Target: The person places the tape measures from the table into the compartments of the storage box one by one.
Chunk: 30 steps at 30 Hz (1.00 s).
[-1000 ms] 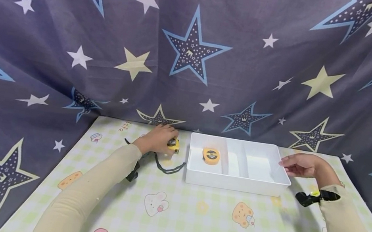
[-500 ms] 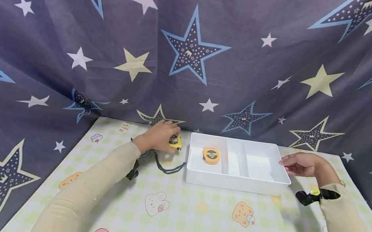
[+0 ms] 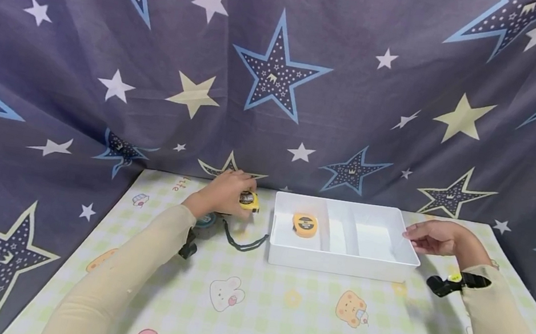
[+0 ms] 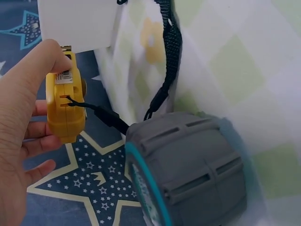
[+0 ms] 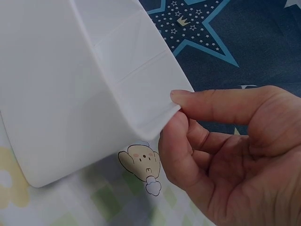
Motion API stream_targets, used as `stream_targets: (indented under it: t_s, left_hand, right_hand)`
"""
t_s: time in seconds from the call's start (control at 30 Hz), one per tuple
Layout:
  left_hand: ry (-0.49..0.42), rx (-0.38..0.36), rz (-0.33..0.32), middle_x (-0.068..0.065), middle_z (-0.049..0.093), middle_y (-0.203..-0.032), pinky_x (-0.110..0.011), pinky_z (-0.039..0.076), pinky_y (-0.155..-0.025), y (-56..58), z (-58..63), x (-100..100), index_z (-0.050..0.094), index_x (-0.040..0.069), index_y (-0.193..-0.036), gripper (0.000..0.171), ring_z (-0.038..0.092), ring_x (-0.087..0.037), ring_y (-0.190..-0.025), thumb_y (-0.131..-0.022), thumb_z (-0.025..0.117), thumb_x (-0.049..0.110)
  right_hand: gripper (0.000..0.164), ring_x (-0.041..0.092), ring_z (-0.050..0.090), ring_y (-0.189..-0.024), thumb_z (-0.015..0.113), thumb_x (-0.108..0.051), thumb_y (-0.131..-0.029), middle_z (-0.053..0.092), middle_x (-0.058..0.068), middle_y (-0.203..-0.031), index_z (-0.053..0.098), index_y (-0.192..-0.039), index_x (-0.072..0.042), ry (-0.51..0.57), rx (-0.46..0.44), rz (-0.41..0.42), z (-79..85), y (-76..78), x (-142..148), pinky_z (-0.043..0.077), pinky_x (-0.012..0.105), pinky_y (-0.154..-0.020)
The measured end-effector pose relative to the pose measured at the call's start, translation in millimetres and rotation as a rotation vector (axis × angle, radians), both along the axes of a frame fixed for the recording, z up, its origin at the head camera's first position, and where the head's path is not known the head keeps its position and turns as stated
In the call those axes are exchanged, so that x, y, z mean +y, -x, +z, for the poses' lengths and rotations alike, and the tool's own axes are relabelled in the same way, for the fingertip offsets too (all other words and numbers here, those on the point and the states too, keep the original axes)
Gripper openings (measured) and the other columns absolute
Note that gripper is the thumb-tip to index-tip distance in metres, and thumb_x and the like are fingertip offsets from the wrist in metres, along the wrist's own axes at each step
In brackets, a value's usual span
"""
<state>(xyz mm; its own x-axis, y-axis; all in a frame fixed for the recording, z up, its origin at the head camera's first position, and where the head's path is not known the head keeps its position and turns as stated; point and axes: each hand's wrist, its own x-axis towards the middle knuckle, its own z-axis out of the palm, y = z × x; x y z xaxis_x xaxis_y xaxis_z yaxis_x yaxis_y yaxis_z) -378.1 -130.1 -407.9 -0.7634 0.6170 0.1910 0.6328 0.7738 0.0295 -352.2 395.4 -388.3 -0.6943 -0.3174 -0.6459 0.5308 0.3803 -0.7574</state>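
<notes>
My left hand (image 3: 226, 192) grips a yellow tape measure (image 4: 66, 106) just left of the white divided box (image 3: 337, 263). In the left wrist view the thumb lies on the tape measure's top edge, and a short black cord hangs off its side. Under that wrist sits a grey and teal tape measure (image 4: 193, 165), mostly hidden by the arm in the head view; a black strap (image 3: 243, 246) extends toward the box. My right hand (image 3: 434, 237) pinches the box's right rim between thumb and fingers. A second yellow tape measure (image 3: 305, 225) lies inside the left compartment.
Two dividers split the box into three compartments. A checkered cloth (image 3: 285, 331) with cartoon prints covers the table. Behind it hangs a dark star-patterned curtain (image 3: 260, 148), close to the table's back edge. Each wrist wears a small black camera (image 3: 444, 285).
My left hand has shifted slightly left and up with the yellow tape measure, exposing part of the teal one under the wrist. The right hand and box stay put.
</notes>
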Motion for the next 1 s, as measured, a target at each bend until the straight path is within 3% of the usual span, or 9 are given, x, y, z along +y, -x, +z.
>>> stream_targets:
  t_s: [0.33, 0.63, 0.77, 0.87, 1.0]
  left_hand:
    - [-0.019, -0.034, 0.007, 0.001, 0.066, -0.101, -0.041, 0.044, -0.081, -8.5, 18.7, -4, 0.067, 0.016, -0.11, 0.047, 0.05, -0.02, -0.086, -0.073, 0.083, 0.041]
    - [-0.031, 0.019, -0.005, 0.001, 0.065, -0.097, -0.04, 0.043, -0.079, -12.5, 33.4, -3, 0.067, 0.015, -0.106, 0.046, 0.05, -0.02, -0.084, -0.071, 0.079, 0.041]
    - [-0.021, 0.051, -0.019, 0.001, 0.064, -0.096, -0.042, 0.046, -0.081, -13.9, 37.9, 0, 0.065, 0.016, -0.105, 0.043, 0.051, -0.02, -0.085, -0.071, 0.078, 0.041]
    - [-0.004, 0.079, -0.03, 0.002, 0.063, -0.096, -0.05, 0.048, -0.094, -15.6, 42.0, 3, 0.064, 0.017, -0.104, 0.042, 0.05, -0.02, -0.086, -0.071, 0.077, 0.041]
    - [0.019, 0.097, -0.039, 0.002, 0.063, -0.097, -0.051, 0.047, -0.095, -18.8, 48.3, 8, 0.063, 0.018, -0.104, 0.043, 0.049, -0.02, -0.088, -0.072, 0.077, 0.042]
  right_hand:
    - [0.024, 0.0, 0.062, -0.072, 0.051, -0.007, -0.103, 0.064, -0.008, -0.078, 0.066, -0.088, -0.018, -0.029, 0.007, 0.015, -1.3, 1.1, 3, 0.056, 0.014, -0.072]
    - [0.024, 0.0, 0.061, -0.072, 0.053, -0.007, -0.103, 0.064, -0.008, -0.079, 0.068, -0.088, -0.018, -0.035, 0.009, 0.023, -1.6, 0.9, 5, 0.056, 0.014, -0.072]
    - [0.023, 0.0, 0.061, -0.073, 0.053, -0.008, -0.103, 0.063, -0.008, -0.079, 0.067, -0.088, -0.018, -0.042, 0.014, 0.021, -2.4, 1.0, 4, 0.056, 0.015, -0.072]
    - [0.023, 0.0, 0.061, -0.073, 0.054, -0.008, -0.103, 0.063, -0.008, -0.08, 0.068, -0.088, -0.019, -0.052, 0.021, 0.02, -3.3, 1.1, 4, 0.056, 0.014, -0.072]
    - [0.022, 0.0, 0.061, -0.073, 0.054, -0.009, -0.103, 0.063, -0.008, -0.08, 0.068, -0.089, -0.019, -0.063, 0.033, 0.024, -4.3, 2.0, 4, 0.056, 0.015, -0.073]
